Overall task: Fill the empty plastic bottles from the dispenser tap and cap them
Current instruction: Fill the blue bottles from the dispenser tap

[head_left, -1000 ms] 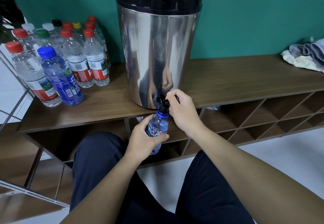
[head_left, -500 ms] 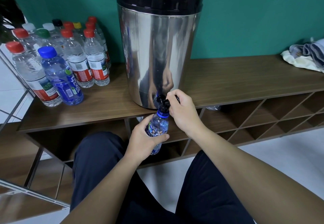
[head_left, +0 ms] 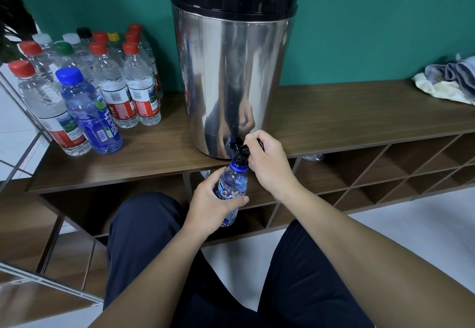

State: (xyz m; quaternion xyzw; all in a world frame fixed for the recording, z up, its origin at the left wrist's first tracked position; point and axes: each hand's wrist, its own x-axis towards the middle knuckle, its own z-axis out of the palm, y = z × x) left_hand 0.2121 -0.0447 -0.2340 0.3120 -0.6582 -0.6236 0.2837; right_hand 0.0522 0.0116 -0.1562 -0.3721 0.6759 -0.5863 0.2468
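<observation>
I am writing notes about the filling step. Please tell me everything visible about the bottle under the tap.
The bottle is small, clear bluish plastic with a blue neck ring and a colourful label. It has no cap. It is roughly upright, its mouth right under the black tap, below the shelf edge. The left hand grips its body. Its water level cannot be told.

We see a long wooden shelf unit [head_left: 359,111] against a teal wall [head_left: 372,19]. At the shelf's far right end lies a heap of crumpled cloths [head_left: 448,81]. Beneath its top are diagonal cubbyholes [head_left: 385,173], and below the shelf, pale floor [head_left: 411,212].
</observation>
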